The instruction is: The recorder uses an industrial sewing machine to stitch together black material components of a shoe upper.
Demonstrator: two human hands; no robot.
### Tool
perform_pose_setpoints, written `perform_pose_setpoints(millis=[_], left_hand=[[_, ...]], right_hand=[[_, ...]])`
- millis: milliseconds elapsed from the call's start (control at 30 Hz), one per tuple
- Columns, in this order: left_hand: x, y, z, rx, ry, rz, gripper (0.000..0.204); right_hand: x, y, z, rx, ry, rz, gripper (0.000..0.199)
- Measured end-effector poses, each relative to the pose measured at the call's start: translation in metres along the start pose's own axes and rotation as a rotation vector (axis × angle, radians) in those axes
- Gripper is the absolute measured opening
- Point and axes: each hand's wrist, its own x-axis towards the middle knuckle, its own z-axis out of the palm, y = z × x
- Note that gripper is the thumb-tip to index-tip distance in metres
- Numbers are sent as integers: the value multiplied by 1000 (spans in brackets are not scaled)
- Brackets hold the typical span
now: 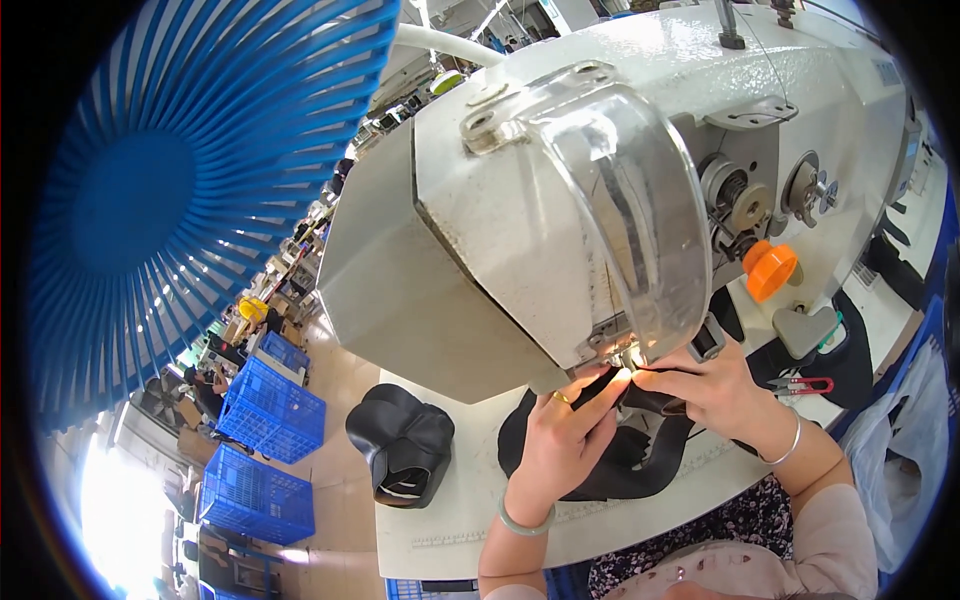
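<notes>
our left hand (562, 437) and right hand (712, 388) pinch black fabric (640, 455) under the sewing machine (620, 190), whose head hides the fingertips; red snips (803, 385) lie right of them.

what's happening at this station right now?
A person sits at a white industrial sewing machine, both hands under its head by the lit needle area. The left hand and right hand pinch a black fabric piece that trails back across the white table. A folded stack of black pieces sits at the table's left edge, red-handled snips to the right. A blue fan guard fills the left of the view.
</notes>
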Motion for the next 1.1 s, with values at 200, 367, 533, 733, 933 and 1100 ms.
perform_pose_setpoints(millis=[200,367,533,733,933,1100], left_hand=[[-1,8,0,-42,-20,-76,35],[0,1,2,46,-11,0,34],[-1,2,4,84,7,26,34],[-2,1,1,85,6,31,34],[0,7,2,68,-9,-14,38],[-9,1,12,46,28,-6,44]], right_hand=[[-1,1,1,33,26,-17,34],[1,2,1,3,31,-18,34],[-3,5,7,-21,42,-14,35],[-6,4,7,9,31,-29,37],[-2,-18,-11,-173,18,15,37],[-39,-56,-33,175,-72,322,37]])
